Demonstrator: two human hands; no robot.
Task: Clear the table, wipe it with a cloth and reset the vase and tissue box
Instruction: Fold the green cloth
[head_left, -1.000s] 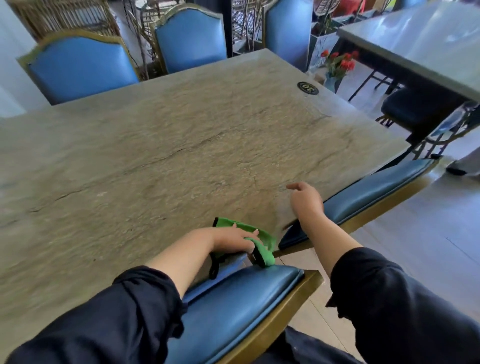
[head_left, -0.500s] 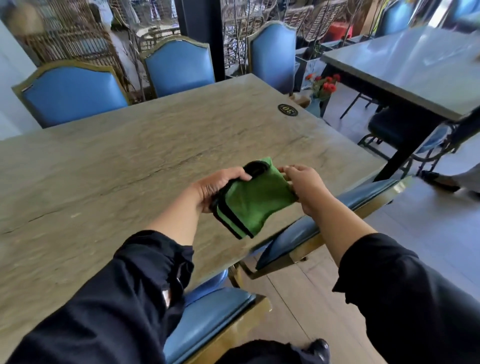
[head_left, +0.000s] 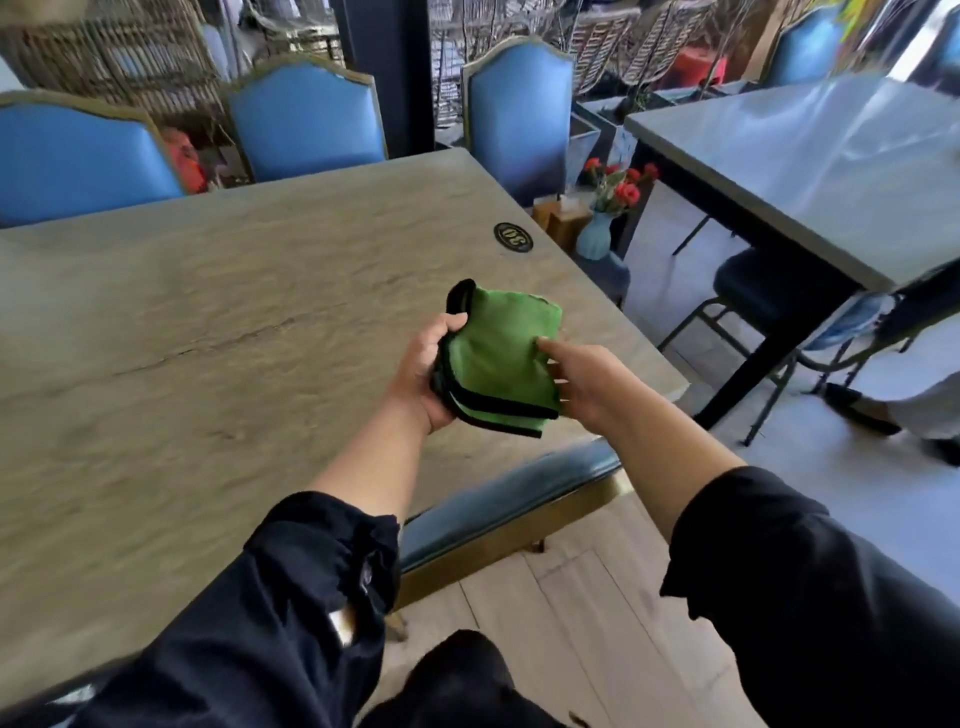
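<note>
Fingers of the left hand grip the folded green cloth at centre frame; right hand fingers spread, touching it. Upper right, a blue vase holds red flowers.

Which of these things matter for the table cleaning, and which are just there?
Part of the job:
green cloth, held in the left hand
right hand, touching the cloth
table
vase of red flowers
tissue box

Just there:
blue chairs
neighbouring table
number plate
</note>
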